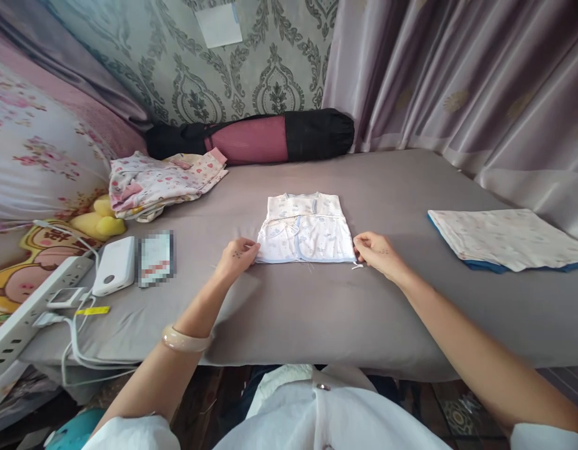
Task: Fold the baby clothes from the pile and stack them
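Observation:
A small white baby shirt (pixel 323 236) with a faint blue print and blue trim lies flat on the grey sheet, its sleeves out of sight. A tie is knotted in a bow at its front. My left hand (pixel 240 255) pinches the shirt's near left corner between thumb and fingers. At the near right corner, my right hand (pixel 377 251) grips the edge in the same way, beside a loose white tie string (pixel 358 266). A pale bangle (pixel 185 339) circles my left forearm.
Folded white-and-blue cloth (pixel 508 240) lies to the right; printed clothes (pixel 162 181) are piled back left. A black and maroon rolled bag (pixel 251 139) rests against the wall. A power strip (pixel 40 306), white power bank (pixel 115 265) and cables crowd the left edge.

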`<state>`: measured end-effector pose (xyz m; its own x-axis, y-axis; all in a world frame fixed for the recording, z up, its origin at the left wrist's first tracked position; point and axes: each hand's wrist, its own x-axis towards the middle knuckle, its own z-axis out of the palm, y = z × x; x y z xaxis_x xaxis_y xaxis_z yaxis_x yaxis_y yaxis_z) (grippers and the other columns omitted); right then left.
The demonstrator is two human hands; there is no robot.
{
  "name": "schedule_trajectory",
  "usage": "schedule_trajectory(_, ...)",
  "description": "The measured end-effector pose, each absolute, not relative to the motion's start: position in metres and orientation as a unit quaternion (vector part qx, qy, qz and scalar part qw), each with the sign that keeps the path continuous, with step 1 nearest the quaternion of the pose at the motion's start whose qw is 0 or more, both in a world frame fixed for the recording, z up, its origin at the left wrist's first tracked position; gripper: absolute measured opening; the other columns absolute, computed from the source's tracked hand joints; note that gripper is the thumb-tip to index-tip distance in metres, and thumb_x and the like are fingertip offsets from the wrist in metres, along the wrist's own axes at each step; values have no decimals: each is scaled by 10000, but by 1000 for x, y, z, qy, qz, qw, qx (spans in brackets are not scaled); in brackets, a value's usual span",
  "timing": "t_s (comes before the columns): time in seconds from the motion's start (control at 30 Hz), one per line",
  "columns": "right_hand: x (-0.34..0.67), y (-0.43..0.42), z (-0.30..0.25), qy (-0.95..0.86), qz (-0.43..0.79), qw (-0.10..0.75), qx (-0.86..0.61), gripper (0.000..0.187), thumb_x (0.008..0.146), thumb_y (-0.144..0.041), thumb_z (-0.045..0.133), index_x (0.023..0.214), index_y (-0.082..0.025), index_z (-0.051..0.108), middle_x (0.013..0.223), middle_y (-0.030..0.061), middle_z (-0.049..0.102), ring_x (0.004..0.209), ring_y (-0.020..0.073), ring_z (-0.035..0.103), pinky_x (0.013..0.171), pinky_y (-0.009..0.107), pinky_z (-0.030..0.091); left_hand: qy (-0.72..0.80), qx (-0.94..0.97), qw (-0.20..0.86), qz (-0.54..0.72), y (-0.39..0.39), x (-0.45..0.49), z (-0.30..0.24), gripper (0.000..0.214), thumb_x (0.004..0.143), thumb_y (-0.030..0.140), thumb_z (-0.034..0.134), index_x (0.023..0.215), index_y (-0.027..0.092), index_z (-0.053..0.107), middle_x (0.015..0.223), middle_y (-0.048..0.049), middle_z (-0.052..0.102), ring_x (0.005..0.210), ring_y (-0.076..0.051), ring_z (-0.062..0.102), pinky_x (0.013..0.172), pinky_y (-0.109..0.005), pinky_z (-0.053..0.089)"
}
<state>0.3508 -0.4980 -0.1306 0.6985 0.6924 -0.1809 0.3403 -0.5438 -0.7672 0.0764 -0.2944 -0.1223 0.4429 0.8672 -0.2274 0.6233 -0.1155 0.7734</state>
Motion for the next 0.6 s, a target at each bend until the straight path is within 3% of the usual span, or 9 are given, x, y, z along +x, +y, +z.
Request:
schedule_trajectory(0.13,340,-503,-123,-328,243,339,-848,256,859,-364,558,1066,-213,550,540,-67,573,480,127,549,501,235,392,496,695,502,137,-304,75,-113,484,736,430,686,1126,160,587,640,30,596,530,-129,550,518,-243,399)
schedule_trajectory(0.3,335,-510,-119,-369,275,362,-810,377,801,-389,597,1143,-236,551,573,-85,529,500,117,514,523,240,385,448,681,563,136,-311,71,-103,716,696,405,728,1332,177,489,654,44,601,536,-100,480,535,-229,363)
schedule_trajectory(0.47,341,-512,-123,-372,323,406,-769,340,753,-453,628,969,-193,660,608,-49,519,539,107,488,535,238,407,421,674,592,134,-309,70,-101,723,655,446,748,1299,177,562,641,37,608,520,-86,417,531,-230,316)
schedule_trajectory(0.6,342,-515,-123,-379,327,414,-760,346,736,-496,662,896,-191,687,603,-41,528,534,97,460,500,220,369,423,681,585,124,-309,68,-99,575,618,469,760,1104,172,684,642,18,616,535,-92,426,529,-237,304)
